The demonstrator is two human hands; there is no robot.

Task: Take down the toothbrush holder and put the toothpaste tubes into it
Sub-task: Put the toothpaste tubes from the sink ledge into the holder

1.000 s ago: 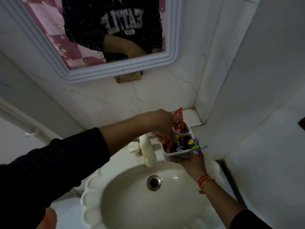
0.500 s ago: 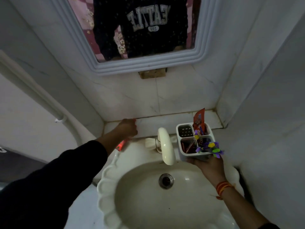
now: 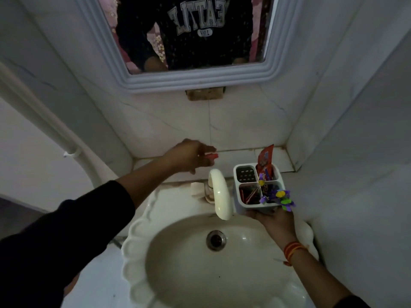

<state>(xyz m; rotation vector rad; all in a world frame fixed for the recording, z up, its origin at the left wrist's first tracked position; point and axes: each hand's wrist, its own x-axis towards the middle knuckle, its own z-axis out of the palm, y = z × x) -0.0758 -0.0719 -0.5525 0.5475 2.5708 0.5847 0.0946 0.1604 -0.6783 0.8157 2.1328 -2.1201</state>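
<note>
Now the left hand (image 3: 189,155) has lifted off the ledge (image 3: 235,155) behind the sink (image 3: 138,232) and moved toward the holder, its fingers closed around a small red toothpaste tube (image 3: 211,155) that it was only reaching for before. Over the sink's back right edge, the right hand (image 3: 274,223) cups the white toothbrush holder (image 3: 255,185) from below as before, with an orange toothpaste tube (image 3: 264,160) upright in its back right pocket. The white tap (image 3: 220,196) stands between the hands, touching neither.
</note>
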